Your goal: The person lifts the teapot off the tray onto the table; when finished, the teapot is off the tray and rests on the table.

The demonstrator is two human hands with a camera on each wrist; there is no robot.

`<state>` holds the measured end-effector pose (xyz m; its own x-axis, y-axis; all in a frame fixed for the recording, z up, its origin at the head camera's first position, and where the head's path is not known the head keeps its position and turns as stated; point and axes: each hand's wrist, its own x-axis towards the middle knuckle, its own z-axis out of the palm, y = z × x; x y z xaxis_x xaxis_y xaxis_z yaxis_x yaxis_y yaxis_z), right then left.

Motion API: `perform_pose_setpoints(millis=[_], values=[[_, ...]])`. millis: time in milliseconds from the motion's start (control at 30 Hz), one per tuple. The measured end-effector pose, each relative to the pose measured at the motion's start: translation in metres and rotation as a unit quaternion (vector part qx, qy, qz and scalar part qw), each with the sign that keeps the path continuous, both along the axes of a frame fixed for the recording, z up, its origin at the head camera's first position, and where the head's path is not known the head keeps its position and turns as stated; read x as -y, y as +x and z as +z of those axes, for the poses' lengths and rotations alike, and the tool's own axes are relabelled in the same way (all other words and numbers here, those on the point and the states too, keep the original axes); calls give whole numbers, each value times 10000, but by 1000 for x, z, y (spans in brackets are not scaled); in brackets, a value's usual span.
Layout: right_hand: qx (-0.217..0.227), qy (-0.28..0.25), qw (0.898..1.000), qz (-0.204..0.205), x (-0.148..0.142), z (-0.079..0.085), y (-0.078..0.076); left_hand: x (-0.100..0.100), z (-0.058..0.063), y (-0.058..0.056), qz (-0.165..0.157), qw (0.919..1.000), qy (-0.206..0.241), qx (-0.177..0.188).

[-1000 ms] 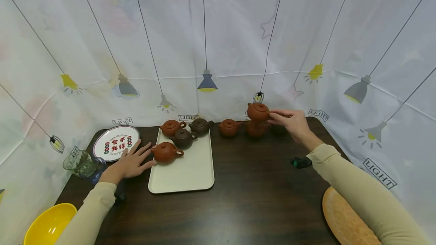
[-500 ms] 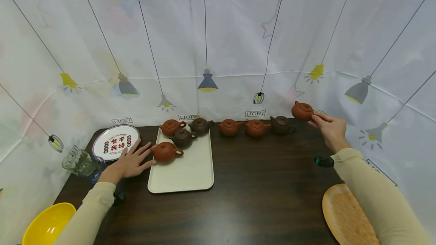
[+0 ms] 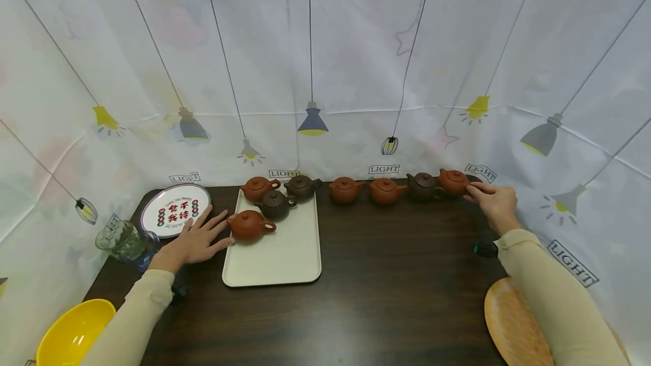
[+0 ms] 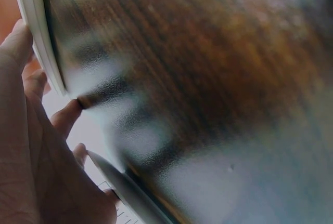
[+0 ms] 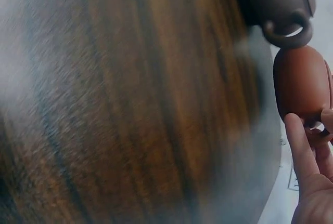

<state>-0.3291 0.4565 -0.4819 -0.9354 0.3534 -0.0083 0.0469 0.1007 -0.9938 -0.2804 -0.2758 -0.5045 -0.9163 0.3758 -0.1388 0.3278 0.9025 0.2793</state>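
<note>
My right hand (image 3: 495,205) pinches the handle of a reddish-brown teapot (image 3: 454,183) at the right end of a row along the table's back edge. Beside it stands a dark brown teapot (image 3: 423,187), then two more reddish teapots (image 3: 385,191) to the left. In the right wrist view, the held teapot (image 5: 302,81) sits close by the dark one's handle. My left hand (image 3: 195,242) lies with fingers spread at the left edge of a cream tray (image 3: 285,264), fingertips near a red-brown teapot (image 3: 247,226). Two dark teapots (image 3: 275,205) and another reddish one (image 3: 259,187) stand farther back on this tray.
A white plate with printed characters (image 3: 175,210) lies at the back left. Glass cups (image 3: 124,242) stand beside my left wrist, and a yellow bowl (image 3: 76,329) is at the front left. A tan oval board (image 3: 513,321) lies under my right forearm.
My right hand has carried the reddish teapot rightward past the dark one, then lowered it to the end of the back row. My left hand has stayed in place.
</note>
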Motion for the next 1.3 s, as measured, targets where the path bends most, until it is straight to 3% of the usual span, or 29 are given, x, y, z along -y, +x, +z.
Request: perform_pose_setpoints(millis=[100,300,533,800,1000,1067,1167,1300], values=[[-12,-58,9999,101,-4,-5,3,1,0,0,-39,10000,61,35],[-103,-822,9961,308,-7,-1,5,3,-5,-2,-22,10000,26,11],[-26,-562,9981,258,-14,-3,-1,-4,4,0,17,9997,-246,8],[-151,-436,9988,134,-15,-2,-2,1,-1,-2,-44,9999,-98,-13],[-271,-114,9979,-569,-2,16,-5,1,1,-3,-27,9998,-180,-36],[-384,-307,9966,-654,5,27,-5,-1,2,-3,-29,9998,-207,-17],[-473,-401,9965,-555,20,45,-3,-2,1,-3,-12,9996,-267,35],[-784,-898,9929,-61,49,63,-6,-2,0,-3,-3,9995,-313,17]])
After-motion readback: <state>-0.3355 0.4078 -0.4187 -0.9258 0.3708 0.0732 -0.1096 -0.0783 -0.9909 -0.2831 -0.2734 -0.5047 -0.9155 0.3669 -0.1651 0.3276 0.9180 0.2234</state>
